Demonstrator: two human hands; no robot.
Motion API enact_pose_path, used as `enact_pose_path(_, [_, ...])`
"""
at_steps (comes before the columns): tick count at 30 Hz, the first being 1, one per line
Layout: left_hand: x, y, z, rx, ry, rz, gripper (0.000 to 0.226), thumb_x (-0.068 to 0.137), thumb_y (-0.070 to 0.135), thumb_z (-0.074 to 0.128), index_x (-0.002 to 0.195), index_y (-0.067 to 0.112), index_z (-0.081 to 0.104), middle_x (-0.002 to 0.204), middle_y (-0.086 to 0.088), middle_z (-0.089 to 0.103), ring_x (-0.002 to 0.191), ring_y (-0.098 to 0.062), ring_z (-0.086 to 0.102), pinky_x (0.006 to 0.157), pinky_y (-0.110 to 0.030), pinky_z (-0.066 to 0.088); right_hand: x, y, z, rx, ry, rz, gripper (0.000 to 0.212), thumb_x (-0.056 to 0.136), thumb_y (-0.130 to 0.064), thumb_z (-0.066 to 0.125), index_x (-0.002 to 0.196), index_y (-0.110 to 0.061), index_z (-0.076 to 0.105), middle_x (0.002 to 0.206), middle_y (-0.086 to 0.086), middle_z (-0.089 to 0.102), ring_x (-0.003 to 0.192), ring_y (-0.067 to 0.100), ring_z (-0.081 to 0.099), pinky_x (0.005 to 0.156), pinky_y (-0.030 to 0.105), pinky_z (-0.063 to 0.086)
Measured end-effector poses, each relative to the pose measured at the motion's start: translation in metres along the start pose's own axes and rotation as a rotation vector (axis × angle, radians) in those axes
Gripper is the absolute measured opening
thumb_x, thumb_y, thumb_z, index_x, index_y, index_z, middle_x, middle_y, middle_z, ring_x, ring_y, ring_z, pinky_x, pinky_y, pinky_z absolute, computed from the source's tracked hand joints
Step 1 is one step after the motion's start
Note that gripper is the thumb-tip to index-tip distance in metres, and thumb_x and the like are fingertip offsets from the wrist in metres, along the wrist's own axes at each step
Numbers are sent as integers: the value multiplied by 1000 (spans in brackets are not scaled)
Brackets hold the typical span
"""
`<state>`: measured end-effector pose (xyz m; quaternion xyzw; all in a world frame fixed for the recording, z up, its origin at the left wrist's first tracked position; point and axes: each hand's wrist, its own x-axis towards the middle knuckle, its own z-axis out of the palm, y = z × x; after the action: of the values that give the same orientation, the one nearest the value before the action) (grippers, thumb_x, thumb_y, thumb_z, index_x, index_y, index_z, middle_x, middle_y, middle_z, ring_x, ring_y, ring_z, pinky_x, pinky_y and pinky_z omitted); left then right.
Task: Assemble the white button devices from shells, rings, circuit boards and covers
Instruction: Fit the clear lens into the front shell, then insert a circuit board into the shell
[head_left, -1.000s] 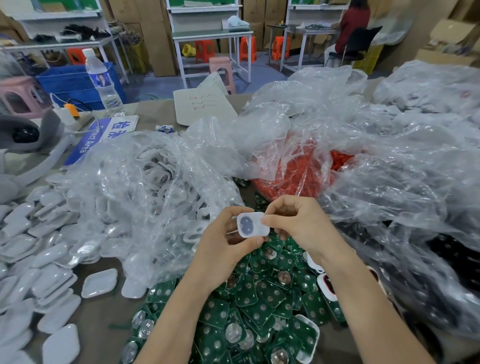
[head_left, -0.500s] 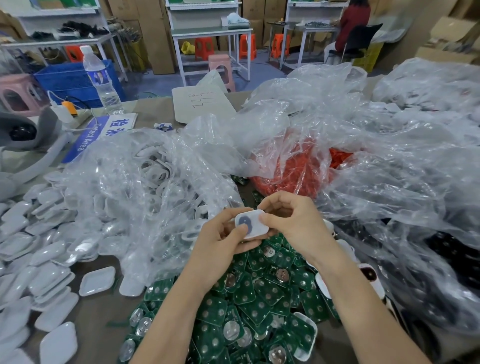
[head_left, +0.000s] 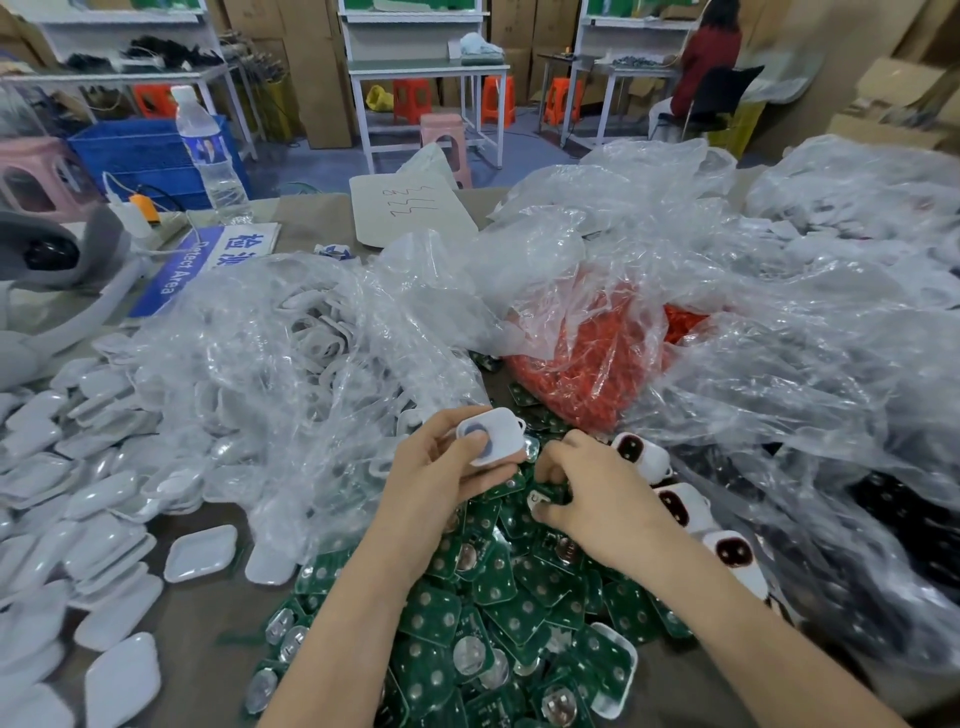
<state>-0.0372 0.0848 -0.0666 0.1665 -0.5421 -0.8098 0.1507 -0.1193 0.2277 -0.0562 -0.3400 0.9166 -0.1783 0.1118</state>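
The right hand (head_left: 597, 499) has dropped from the shell (head_left: 491, 434) to pinch a circuit board (head_left: 537, 501) mid-frame, the left hand (head_left: 441, 478) gripping the shell alone; overlapping boards could snag

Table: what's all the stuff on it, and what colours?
shell: one, white, in left hand
circuit boards: many, green, heap at near edge
covers: many, white, table's left
ringed shells: at least three, white with dark rings, beside right hand
clear bags: several, one holds red parts, middle and right
water bottle: one, clear, far left
left hand: one, grips the shell
right hand: one, fingers curled among the circuit boards
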Motion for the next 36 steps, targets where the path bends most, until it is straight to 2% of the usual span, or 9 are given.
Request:
enact_pose_path(3, [-1,0,-1,-20,-1,-4,25,95,-2,52,101,11,73,115,-20,66,94,-33,72,76,-29,59,-2,6,1,226,-6,43,27,83,-24,73,84,-29,47,95,-10,49,84,9,49,69,24,41])
enact_pose_path(6, [-1,1,-2,-43,-7,-14,27,95,-4,51,100,11,73,114,-21,67,93,-34,72,75,-29,59,-4,15,-7,529,41,114,20,83,-17,73,84,-26,55,93,-8,63,88,4,57,68,15,38])
enact_pose_path(11, [0,2,-1,-15,-1,-32,25,96,-5,51,105,8,69,122,-21,60,93,-33,72,75,-27,59,-2,22,-21,984,189,190,19,84,-9,71,95,-24,69,89,-9,72,80,5,66,66,19,49])
enact_pose_path(15, [0,1,-2,-22,1,-41,24,95,-4,51,106,7,69,124,-21,60,93,-33,72,75,-27,59,-1,21,-29,1362,230,265,13,77,-5,72,82,-17,75,75,0,73,67,11,68,56,19,53])
enact_pose_path(18, [1,1,-1,-17,5,-42,25,95,-5,51,105,7,69,123,-21,60,93,-32,73,74,-27,59,-1,20,-30,1542,230,262,15,67,-5,71,81,-7,74,73,9,73,64,18,71,56,20,55])
enact_pose_path(24, [0,1,0,10,12,-46,29,94,-10,47,105,7,69,124,-19,59,92,-32,73,74,-27,59,-1,17,-24,1615,274,234,16,73,4,68,86,-4,71,70,8,71,63,20,71,57,21,57])
enact_pose_path(29, [-2,3,0,40,1,-28,31,95,-9,47,107,10,68,121,-18,62,92,-30,73,74,-26,59,-3,13,-23,1490,230,115,20,62,-10,72,78,-18,79,73,8,72,66,19,71,60,22,57])
enact_pose_path(32, [-4,5,4,107,-33,5,38,96,-8,46,103,19,73,115,-13,65,91,-27,73,76,-26,59,-2,9,-21,1443,200,86,18,69,-3,70,80,-15,79,75,8,74,67,18,71,62,22,57])
enact_pose_path(36, [-4,6,5,156,-27,26,35,97,-7,43,95,8,75,108,-12,70,95,-23,73,78,-26,59,-6,4,-24,1338,129,88,21,81,10,64,92,-6,73,79,12,72,68,21,70,62,22,57])
